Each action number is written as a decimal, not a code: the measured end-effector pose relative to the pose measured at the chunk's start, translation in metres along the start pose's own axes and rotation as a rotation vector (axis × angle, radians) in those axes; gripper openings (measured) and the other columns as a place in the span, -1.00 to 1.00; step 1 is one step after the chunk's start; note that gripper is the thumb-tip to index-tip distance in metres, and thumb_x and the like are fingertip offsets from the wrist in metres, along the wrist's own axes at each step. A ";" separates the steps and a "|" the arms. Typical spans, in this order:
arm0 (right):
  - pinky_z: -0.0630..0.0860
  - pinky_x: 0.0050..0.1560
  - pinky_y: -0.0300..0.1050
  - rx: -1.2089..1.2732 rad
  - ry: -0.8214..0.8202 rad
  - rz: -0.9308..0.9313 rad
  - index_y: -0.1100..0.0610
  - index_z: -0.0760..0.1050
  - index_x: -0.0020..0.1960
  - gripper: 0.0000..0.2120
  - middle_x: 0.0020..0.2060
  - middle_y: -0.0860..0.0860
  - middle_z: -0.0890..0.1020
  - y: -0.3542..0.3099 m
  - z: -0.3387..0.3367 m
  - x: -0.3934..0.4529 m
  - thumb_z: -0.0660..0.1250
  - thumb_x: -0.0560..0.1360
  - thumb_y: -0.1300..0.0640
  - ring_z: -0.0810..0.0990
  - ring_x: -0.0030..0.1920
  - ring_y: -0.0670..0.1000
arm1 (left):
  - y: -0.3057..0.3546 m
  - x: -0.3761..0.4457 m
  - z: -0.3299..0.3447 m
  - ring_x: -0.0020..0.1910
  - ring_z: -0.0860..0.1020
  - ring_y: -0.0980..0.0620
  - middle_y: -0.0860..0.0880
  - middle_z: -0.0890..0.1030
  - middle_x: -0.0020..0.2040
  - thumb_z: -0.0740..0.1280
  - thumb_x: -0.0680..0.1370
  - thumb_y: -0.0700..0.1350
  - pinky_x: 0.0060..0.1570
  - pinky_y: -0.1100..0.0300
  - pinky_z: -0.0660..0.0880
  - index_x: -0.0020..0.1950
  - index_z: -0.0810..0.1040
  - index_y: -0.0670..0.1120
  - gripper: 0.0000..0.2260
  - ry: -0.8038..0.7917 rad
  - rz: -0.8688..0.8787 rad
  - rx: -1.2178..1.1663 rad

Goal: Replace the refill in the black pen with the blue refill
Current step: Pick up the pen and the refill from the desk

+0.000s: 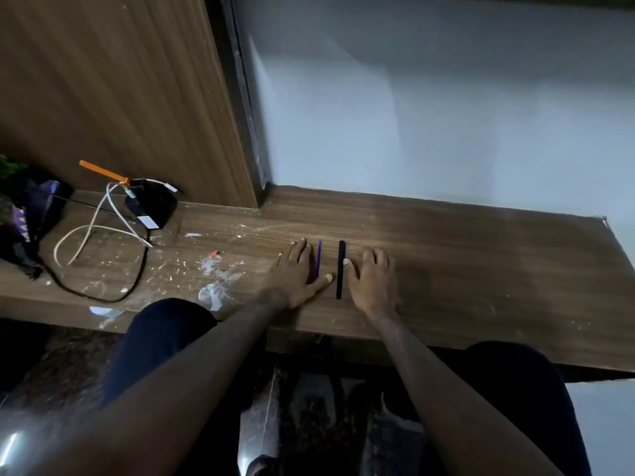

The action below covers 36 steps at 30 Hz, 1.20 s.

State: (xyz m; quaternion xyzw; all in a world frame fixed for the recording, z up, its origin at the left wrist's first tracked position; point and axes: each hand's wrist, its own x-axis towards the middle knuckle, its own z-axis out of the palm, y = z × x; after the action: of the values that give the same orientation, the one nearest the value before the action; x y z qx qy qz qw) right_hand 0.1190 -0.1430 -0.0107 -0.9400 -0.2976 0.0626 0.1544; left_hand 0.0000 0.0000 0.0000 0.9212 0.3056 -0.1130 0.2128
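no readable text being shown anywhere, white label (147, 221) on the black box (151, 204) being seen as blank at this blur, no brand or number being made out

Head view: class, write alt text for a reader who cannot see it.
A black pen and a thin blue refill lie side by side on a wooden table, between the left hand and right hand, both resting flat. Cables lie far left.
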 end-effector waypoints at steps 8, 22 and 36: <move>0.65 0.03 0.00 0.066 -0.160 -0.012 0.15 0.65 0.09 -0.72 0.06 0.13 0.69 -0.014 -0.001 0.012 0.46 0.59 -0.08 0.70 0.07 0.17 | 0.019 -0.005 -0.018 0.28 0.62 -0.14 -0.11 0.67 0.27 0.32 0.68 0.05 0.25 -0.05 0.58 0.36 0.60 -0.03 -0.70 0.100 -0.011 -0.134; 0.52 -0.26 -0.15 1.052 -0.619 0.268 0.18 0.49 0.20 -0.87 -0.23 0.06 0.59 -0.008 -0.058 -0.003 0.18 0.74 0.26 0.53 -0.29 -0.05 | 0.053 0.012 -0.015 -0.08 0.67 0.05 -0.12 0.74 -0.09 0.36 0.70 -0.11 0.15 0.07 0.56 -0.01 0.68 -0.36 -0.69 0.078 0.009 -1.222; 0.25 -0.51 -0.30 0.883 -0.358 0.271 0.05 0.55 -0.15 -0.70 -0.45 -0.14 0.45 -0.016 -0.044 0.010 0.21 0.71 0.03 0.33 -0.60 -0.22 | 0.067 0.019 -0.007 -0.13 0.64 0.10 -0.09 0.72 -0.09 0.43 0.65 -0.10 0.01 0.26 0.52 -0.09 0.72 -0.13 -0.83 -0.008 -0.101 -1.548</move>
State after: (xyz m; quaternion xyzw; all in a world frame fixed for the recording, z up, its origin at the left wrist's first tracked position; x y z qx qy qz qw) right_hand 0.1281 -0.1361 0.0354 -0.7896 -0.1394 0.3626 0.4749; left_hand 0.0562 -0.0352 0.0218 0.4947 0.3383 0.1198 0.7915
